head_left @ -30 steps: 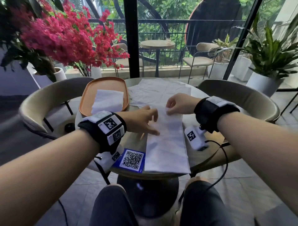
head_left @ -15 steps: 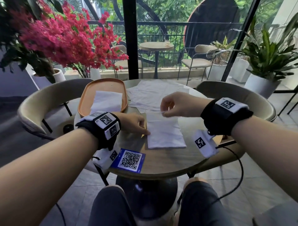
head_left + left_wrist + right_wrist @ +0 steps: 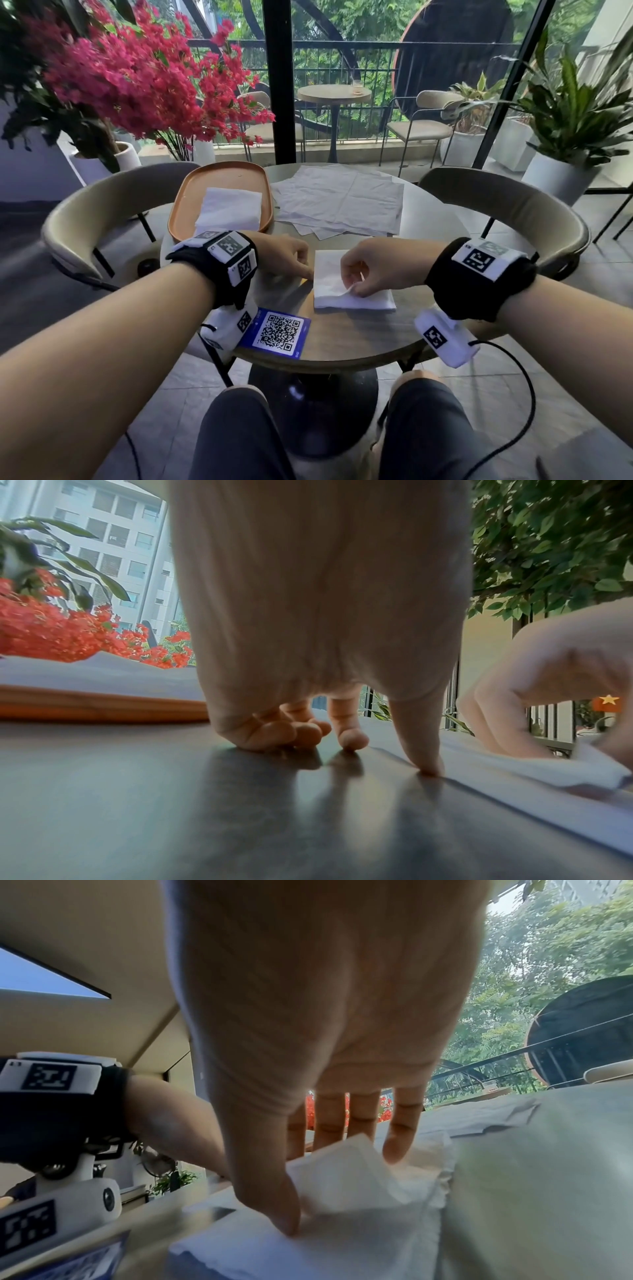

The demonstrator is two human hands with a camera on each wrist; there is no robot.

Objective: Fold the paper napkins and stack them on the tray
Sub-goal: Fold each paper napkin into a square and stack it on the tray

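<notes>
Right hand pinching raised corner of folded napkin, left hand fingers curled, index fingertip pressing napkin's left edge, tray beyond

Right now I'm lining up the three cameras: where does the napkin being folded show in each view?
Head: napkin being folded at centre, between the hands, right hand pinching its corner.
Left wrist: lower right, past the index fingertip.
Right wrist: bottom centre, under the thumb.
Shared landmark: the pink flowers show in all three.
</notes>
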